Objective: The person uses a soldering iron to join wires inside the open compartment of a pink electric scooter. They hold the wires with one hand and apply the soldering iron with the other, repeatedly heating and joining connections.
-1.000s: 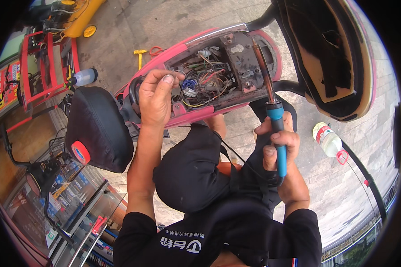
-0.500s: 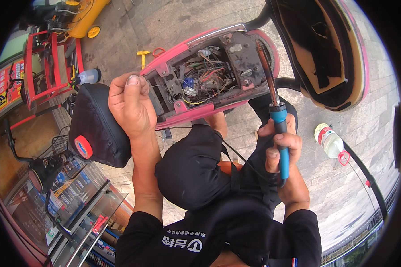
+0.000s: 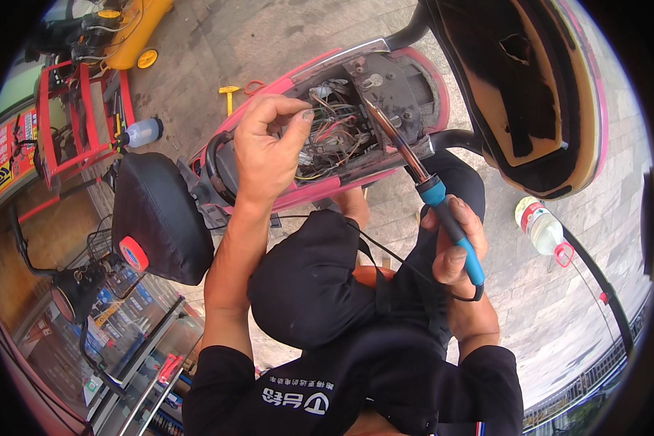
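Observation:
My right hand is closed round the blue-and-black handle of a soldering iron. The long metal tip slants up and left, ending over the dark plate beside the wiring bay. Opposite it, my left hand hangs over the near-left part of the bay, thumb and forefinger pinched. A thin silvery wire showed at these fingers a moment ago; it is hardly visible now. Between the hands lies a tangle of coloured wires in the open body of a pink scooter. My left hand hides part of the bay.
A raised seat with its hollow underside showing stands at upper right. A black padded seat is at left. Beyond lie a yellow-handled tool, a red rack and a yellow tank. A plastic bottle stands at right.
My left hand has moved right, over the wiring. The soldering iron has tilted left, its tip coming down and nearer the wires. The view has shifted slightly.

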A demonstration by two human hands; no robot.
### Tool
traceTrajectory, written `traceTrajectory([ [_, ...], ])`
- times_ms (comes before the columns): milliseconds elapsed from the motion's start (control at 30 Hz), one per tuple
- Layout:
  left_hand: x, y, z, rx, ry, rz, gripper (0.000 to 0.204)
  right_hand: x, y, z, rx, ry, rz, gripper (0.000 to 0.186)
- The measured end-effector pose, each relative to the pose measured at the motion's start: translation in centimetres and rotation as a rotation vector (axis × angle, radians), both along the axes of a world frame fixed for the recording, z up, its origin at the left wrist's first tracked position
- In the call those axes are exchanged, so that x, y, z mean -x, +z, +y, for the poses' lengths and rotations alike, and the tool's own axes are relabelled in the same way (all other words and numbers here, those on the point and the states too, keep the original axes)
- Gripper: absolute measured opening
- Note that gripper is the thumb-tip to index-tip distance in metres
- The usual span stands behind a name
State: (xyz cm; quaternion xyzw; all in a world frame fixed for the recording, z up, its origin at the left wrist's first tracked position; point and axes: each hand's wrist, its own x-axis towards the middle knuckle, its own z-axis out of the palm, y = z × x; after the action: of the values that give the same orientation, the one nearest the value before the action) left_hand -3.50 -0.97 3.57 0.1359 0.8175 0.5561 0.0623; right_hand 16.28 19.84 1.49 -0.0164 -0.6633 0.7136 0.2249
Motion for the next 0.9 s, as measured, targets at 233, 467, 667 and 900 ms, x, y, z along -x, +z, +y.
traceTrajectory([
  [233,-0.5,-0.8,0.5,0.067,0.018,0.023,0.008,-0.5,-0.3,-0.1,0.078,0.015,-0.195,0.06],
  [467,-0.8,-0.7,0.5,-0.044,0.047,-0.064,0.006,0.2,-0.3,-0.2,0.105,0.044,-0.196,0.055],
  [667,-1.6,0.4,-0.2,-0.229,-0.051,-0.068,0.01,4.6,1.0,-1.7,-0.212,-0.049,0.077,0.026],
  [900,-2.3,0.7,-0.7,-0.303,-0.073,-0.077,0.009,11.8,0.3,-4.6,-0.487,-0.075,0.216,0.047],
])
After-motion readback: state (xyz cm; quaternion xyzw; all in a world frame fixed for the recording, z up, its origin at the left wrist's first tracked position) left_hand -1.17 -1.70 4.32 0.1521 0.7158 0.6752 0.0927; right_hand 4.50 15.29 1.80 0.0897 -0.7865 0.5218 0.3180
